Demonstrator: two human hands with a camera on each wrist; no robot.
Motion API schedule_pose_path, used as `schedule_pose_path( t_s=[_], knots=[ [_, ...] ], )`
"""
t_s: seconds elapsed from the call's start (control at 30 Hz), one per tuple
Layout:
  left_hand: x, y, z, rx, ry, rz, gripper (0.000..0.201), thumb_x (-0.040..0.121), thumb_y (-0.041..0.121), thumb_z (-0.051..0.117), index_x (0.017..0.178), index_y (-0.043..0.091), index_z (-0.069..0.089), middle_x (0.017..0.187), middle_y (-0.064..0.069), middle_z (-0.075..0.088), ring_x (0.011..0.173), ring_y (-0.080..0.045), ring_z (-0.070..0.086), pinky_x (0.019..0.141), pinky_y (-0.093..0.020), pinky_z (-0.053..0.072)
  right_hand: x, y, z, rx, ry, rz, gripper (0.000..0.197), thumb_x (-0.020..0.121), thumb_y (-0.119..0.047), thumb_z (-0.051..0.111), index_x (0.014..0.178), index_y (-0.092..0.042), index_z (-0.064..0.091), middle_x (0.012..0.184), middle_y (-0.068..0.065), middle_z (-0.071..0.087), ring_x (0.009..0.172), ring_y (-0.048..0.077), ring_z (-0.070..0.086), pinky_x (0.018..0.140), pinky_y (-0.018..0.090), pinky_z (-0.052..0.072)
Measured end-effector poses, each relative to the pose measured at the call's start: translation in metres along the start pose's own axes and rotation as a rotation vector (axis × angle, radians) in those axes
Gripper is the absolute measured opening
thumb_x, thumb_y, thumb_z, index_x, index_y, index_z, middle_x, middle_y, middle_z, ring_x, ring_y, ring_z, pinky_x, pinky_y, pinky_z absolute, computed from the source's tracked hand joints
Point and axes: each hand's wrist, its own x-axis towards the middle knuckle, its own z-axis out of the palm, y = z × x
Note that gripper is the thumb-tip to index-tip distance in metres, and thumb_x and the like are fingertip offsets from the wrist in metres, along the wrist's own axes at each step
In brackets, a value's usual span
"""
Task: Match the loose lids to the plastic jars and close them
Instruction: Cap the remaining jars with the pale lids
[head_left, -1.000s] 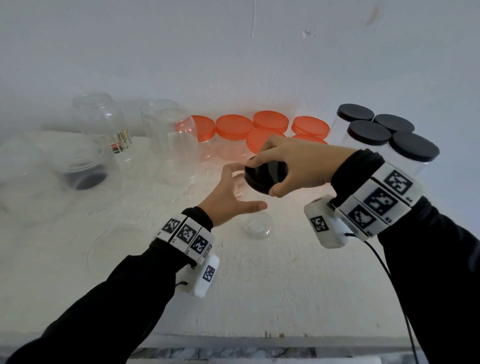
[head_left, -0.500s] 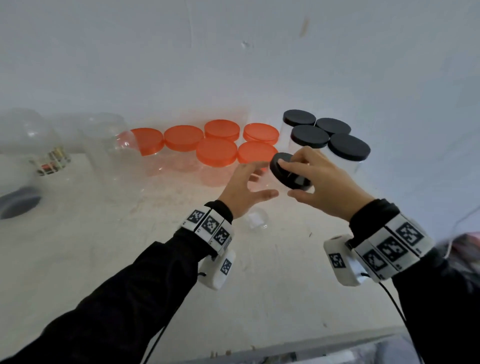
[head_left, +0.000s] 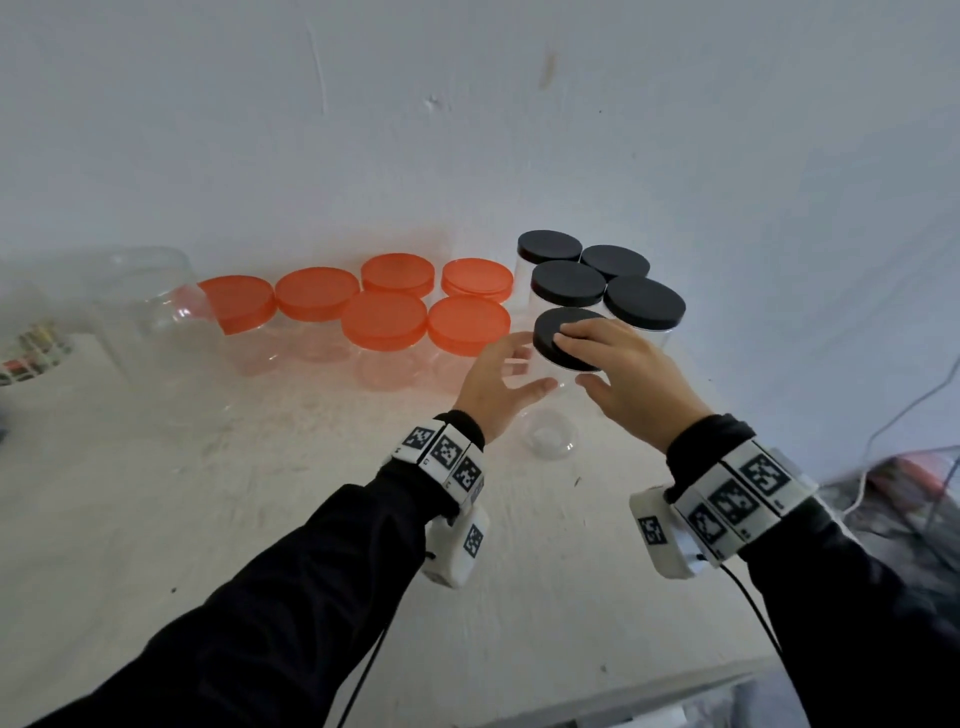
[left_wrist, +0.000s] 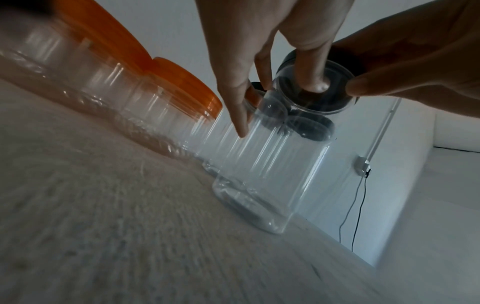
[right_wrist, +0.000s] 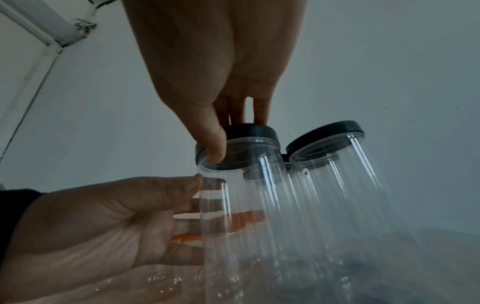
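A clear plastic jar (head_left: 550, 431) stands on the white table (head_left: 260, 519), just in front of the black-lidded group. My left hand (head_left: 535, 364) holds its upper side, thumb near me and fingers behind. A black lid (head_left: 558, 325) sits on the jar's mouth, slightly tilted. My right hand (head_left: 571, 358) grips it, fingers flat on top and thumb on the near rim. In the left wrist view, the left hand (left_wrist: 272, 92) reaches the jar (left_wrist: 259, 174) below the lid (left_wrist: 285, 61). The right wrist view has the thumb of my right hand (right_wrist: 233, 131) on the lid (right_wrist: 252, 131), above the jar (right_wrist: 246, 216).
Several closed orange-lidded jars (head_left: 384, 317) line the wall left of my hands. Several closed black-lidded jars (head_left: 644, 304) stand right behind the held jar. Open clear jars (head_left: 150, 296) sit at the far left. A cable (head_left: 909, 405) hangs at right, past the table's front edge (head_left: 623, 696).
My right hand has brought the tilted black lid down onto the jar's mouth. My left hand has stayed at the jar. The head view has swung to the right.
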Motion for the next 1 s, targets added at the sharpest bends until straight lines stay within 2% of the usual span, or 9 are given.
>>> schedule_pose_path(
  t_s=[0.07, 0.2, 0.33, 0.47, 0.57, 0.7, 0.83, 0.93, 1.0],
  knots=[
    [0.003, -0.002, 0.005, -0.011, 0.020, 0.003, 0.055, 0.081, 0.016, 0.070, 0.131, 0.019, 0.045, 0.125, -0.002, 0.048, 0.109, -0.013, 0.051, 0.075, -0.006, 0.041, 0.000, 0.005, 0.002, 0.031, -0.005, 0.051, 0.045, 0.076, 0.009, 0.065, 0.119, -0.003, 0.062, 0.122, 0.012, 0.060, 0.116, 0.033, 0.053, 0.089, 0.044, 0.048],
    [0.008, -0.003, 0.014, -0.012, 0.045, 0.008, 0.058, 0.082, 0.019, 0.069, 0.134, 0.017, 0.043, 0.127, -0.001, 0.046, 0.109, -0.011, 0.049, 0.082, -0.013, 0.040, 0.001, 0.013, 0.006, 0.056, 0.028, 0.066, 0.045, 0.077, 0.010, 0.063, 0.121, -0.002, 0.060, 0.124, 0.012, 0.059, 0.118, 0.032, 0.052, 0.093, 0.041, 0.045],
    [0.010, -0.005, 0.018, -0.032, 0.066, -0.002, 0.057, 0.082, 0.021, 0.069, 0.133, 0.016, 0.043, 0.128, -0.001, 0.046, 0.111, -0.013, 0.049, 0.088, -0.021, 0.040, 0.003, 0.016, 0.007, 0.047, 0.019, 0.088, 0.045, 0.080, 0.010, 0.060, 0.123, -0.002, 0.058, 0.126, 0.011, 0.058, 0.120, 0.029, 0.051, 0.097, 0.031, 0.038],
    [0.011, -0.003, 0.017, -0.026, 0.053, -0.029, 0.055, 0.083, 0.022, 0.068, 0.133, 0.015, 0.044, 0.130, -0.001, 0.047, 0.112, -0.012, 0.050, 0.084, -0.016, 0.038, 0.005, 0.014, 0.004, 0.019, -0.026, 0.096, 0.043, 0.081, 0.005, 0.060, 0.123, -0.002, 0.057, 0.126, 0.009, 0.056, 0.119, 0.026, 0.050, 0.094, 0.022, 0.035],
    [0.005, 0.000, 0.007, 0.028, 0.002, -0.047, 0.047, 0.088, 0.022, 0.061, 0.131, 0.012, 0.046, 0.131, -0.005, 0.049, 0.117, -0.017, 0.050, 0.084, -0.017, 0.039, 0.008, 0.010, -0.003, -0.025, -0.092, 0.104, 0.040, 0.084, -0.011, 0.064, 0.122, -0.005, 0.055, 0.126, 0.005, 0.053, 0.115, 0.022, 0.048, 0.087, 0.019, 0.034],
    [-0.014, 0.010, -0.029, 0.155, -0.079, -0.034, 0.030, 0.091, 0.016, 0.056, 0.120, 0.008, 0.055, 0.122, -0.006, 0.058, 0.109, -0.015, 0.055, 0.090, -0.025, 0.044, 0.020, -0.003, -0.008, -0.082, -0.133, 0.147, 0.033, 0.087, -0.025, 0.061, 0.113, -0.005, 0.055, 0.116, 0.007, 0.052, 0.104, 0.024, 0.046, 0.084, 0.029, 0.038],
    [-0.045, 0.019, -0.085, 0.218, -0.111, -0.021, 0.012, 0.091, 0.011, 0.055, 0.100, 0.009, 0.061, 0.097, -0.003, 0.065, 0.088, -0.011, 0.060, 0.076, -0.017, 0.046, 0.044, -0.034, -0.003, -0.051, -0.127, 0.052, 0.044, 0.085, -0.032, 0.062, 0.121, -0.008, 0.052, 0.125, 0.007, 0.049, 0.114, 0.025, 0.044, 0.092, 0.035, 0.037],
    [-0.074, 0.019, -0.136, 0.212, -0.043, -0.114, 0.013, 0.091, 0.008, 0.055, 0.102, 0.004, 0.061, 0.093, -0.006, 0.067, 0.086, -0.017, 0.062, 0.069, -0.014, 0.046, 0.068, -0.068, 0.012, 0.054, -0.164, -0.065, 0.046, 0.085, -0.030, 0.063, 0.123, -0.008, 0.050, 0.126, 0.007, 0.049, 0.114, 0.025, 0.045, 0.090, 0.036, 0.041],
    [-0.098, 0.018, -0.172, 0.228, 0.042, -0.147, 0.011, 0.089, 0.007, 0.058, 0.100, 0.005, 0.062, 0.088, -0.004, 0.067, 0.083, -0.017, 0.063, 0.070, -0.013, 0.046, 0.086, -0.093, 0.026, 0.118, -0.175, -0.143, 0.044, 0.085, -0.028, 0.063, 0.122, -0.008, 0.051, 0.124, 0.007, 0.050, 0.114, 0.025, 0.046, 0.089, 0.036, 0.041]
  ],
)
